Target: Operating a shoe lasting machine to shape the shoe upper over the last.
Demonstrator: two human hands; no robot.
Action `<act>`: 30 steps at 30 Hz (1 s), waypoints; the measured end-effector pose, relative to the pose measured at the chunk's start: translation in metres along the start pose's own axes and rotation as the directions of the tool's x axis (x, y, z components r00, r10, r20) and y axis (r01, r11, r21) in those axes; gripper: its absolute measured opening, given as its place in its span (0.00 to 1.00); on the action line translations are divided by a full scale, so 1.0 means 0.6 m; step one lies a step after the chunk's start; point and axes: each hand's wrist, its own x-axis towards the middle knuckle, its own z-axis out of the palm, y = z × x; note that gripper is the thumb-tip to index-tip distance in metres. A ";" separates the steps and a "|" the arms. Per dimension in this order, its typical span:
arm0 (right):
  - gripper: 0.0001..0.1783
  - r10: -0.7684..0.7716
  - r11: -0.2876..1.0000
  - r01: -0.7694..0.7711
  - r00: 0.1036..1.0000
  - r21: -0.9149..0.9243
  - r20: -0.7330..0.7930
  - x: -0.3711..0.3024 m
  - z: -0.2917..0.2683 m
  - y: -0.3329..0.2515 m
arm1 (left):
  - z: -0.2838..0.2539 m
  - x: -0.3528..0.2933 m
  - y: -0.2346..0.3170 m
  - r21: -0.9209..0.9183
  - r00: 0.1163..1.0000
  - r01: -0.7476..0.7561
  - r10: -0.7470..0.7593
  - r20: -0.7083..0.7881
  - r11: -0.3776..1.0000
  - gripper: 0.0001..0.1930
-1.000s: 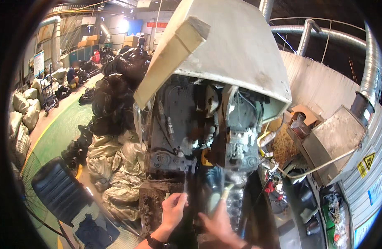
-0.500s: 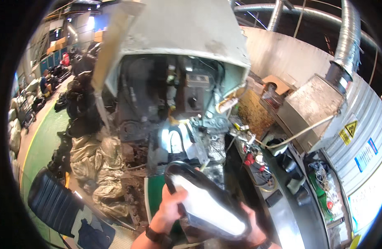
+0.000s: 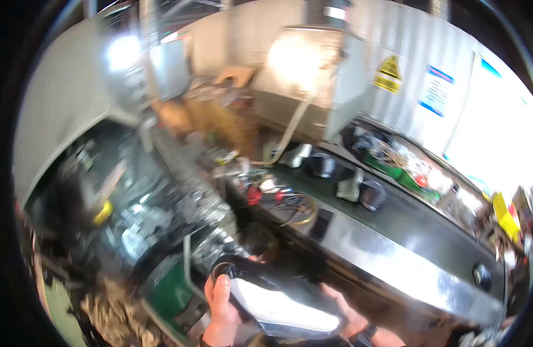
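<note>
A glossy black, elongated piece with a broad white face [image 3: 284, 309] is held between my two hands, tilted down to the right. Its exact kind is unclear. My left hand [image 3: 223, 309] grips its narrower left end, thumb on top beside a rounded dark rim. At the right end, my right hand [image 3: 347, 312] holds the side, its fingers partly hidden behind the piece. Just beyond my left hand lies crumpled silvery film [image 3: 214, 243].
A long conveyor bench [image 3: 388, 248] runs along the right, carrying several dark and pale pieces [image 3: 350, 185], red-handled tools [image 3: 255, 195] and a flat black phone-like object [image 3: 320, 224]. The hooded machine [image 3: 70, 115] stands left. A green panel [image 3: 174, 292] and crumpled sacking [image 3: 116, 312] lie below it.
My view has swung right, from the machine toward the conveyor bench. Both hands still hold the black-and-white piece, now turned slightly flatter.
</note>
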 end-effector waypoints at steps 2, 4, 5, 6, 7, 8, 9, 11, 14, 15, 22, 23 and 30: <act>0.26 -0.144 0.990 0.142 0.966 -0.027 -0.217 -0.030 -0.037 -0.044 | 0.009 0.027 -0.076 0.036 0.997 0.075 -0.075 -0.001 0.997 0.29; 0.22 -0.146 0.977 0.188 0.938 0.106 -0.314 -0.041 -0.103 -0.108 | 0.009 0.064 -0.156 0.084 0.901 0.423 -0.410 -0.142 0.902 0.27; 0.20 -0.145 0.964 0.212 0.926 0.163 -0.348 -0.050 -0.145 -0.131 | 0.018 0.077 -0.211 0.143 0.903 0.424 -0.404 -0.149 0.895 0.25; 0.22 -0.387 0.910 0.415 0.848 -0.001 -0.363 -0.044 -0.193 -0.170 | 0.012 0.086 -0.248 0.480 0.807 0.589 -0.507 -0.303 0.651 0.22; 0.24 -0.588 0.800 0.594 0.752 -0.080 -0.299 -0.040 -0.244 -0.206 | 0.009 0.082 -0.279 0.524 0.823 0.546 -0.535 -0.190 0.654 0.22; 0.24 -0.714 0.696 0.687 0.630 -0.207 -0.306 -0.048 -0.305 -0.242 | 0.006 0.081 -0.310 0.583 0.806 0.532 -0.579 -0.126 0.614 0.22; 0.25 -0.773 0.634 0.648 0.513 -0.422 -0.373 -0.062 -0.374 -0.285 | -0.002 0.084 -0.335 0.552 0.768 0.568 -0.635 -0.089 0.610 0.24; 0.26 -0.869 0.495 0.522 0.299 -0.694 -0.395 -0.090 -0.520 -0.368 | -0.018 0.084 -0.374 0.556 0.752 0.574 -0.657 -0.065 0.602 0.20; 0.21 -0.728 0.384 0.923 0.280 -0.034 -0.626 -0.077 -0.736 -0.450 | -0.036 0.077 -0.410 0.446 0.771 0.613 -0.616 -0.159 0.652 0.16; 0.22 -0.635 0.327 0.940 0.143 -0.096 -0.759 -0.049 -0.799 -0.468 | -0.039 0.074 -0.415 0.464 0.743 0.648 -0.637 -0.207 0.604 0.17; 0.46 -0.686 0.565 0.553 0.727 0.612 -0.022 0.330 -0.827 -0.520 | 0.002 0.077 -0.436 0.464 0.673 0.731 -0.640 -0.371 0.500 0.19; 0.33 -0.657 0.643 0.656 0.738 0.396 -0.154 0.374 -0.777 -0.529 | 0.012 0.087 -0.439 0.501 0.680 0.717 -0.643 -0.352 0.484 0.19; 0.66 -0.489 0.533 0.710 0.702 0.460 -0.517 0.467 -0.524 -0.638 | 0.041 0.155 -0.460 0.603 0.690 0.681 -0.640 -0.339 0.415 0.17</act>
